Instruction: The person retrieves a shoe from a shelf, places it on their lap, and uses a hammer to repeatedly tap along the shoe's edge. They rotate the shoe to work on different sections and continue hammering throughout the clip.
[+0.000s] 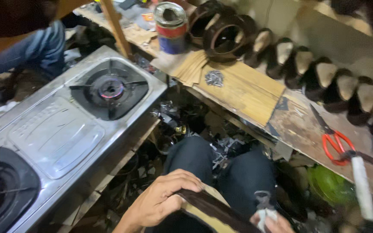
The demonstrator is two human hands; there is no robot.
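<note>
1. The left hand is closed around the near end of a dark strip with a tan underside, fingers curled over its upper edge; the strip lies across the person's lap, in front of and to the right of the gas stove.
2. The right hand shows only in part at the lower frame edge, right of the stove; it pinches a small pale, crumpled piece just beside the far end of the strip. Whether it also grips the strip cannot be told.
3. The knees, in dark trousers, sit between the stove and the wooden worktop.
4. The two-burner stove of bright metal stands to the left; its far burner shows a small flame, and its near burner looks unlit.
5. On the worktop, right of the stove: a dented tin can, a stack of tan sheets, a heap of small nails, and red-handled scissors.
6. Behind these, farther from the stove, a row of dark shoe parts with pale insides leans against the wall.
7. A white-handled tool lies just below the scissors.
8. Beyond the stove's far left, another person's blue sleeve is visible.
</note>
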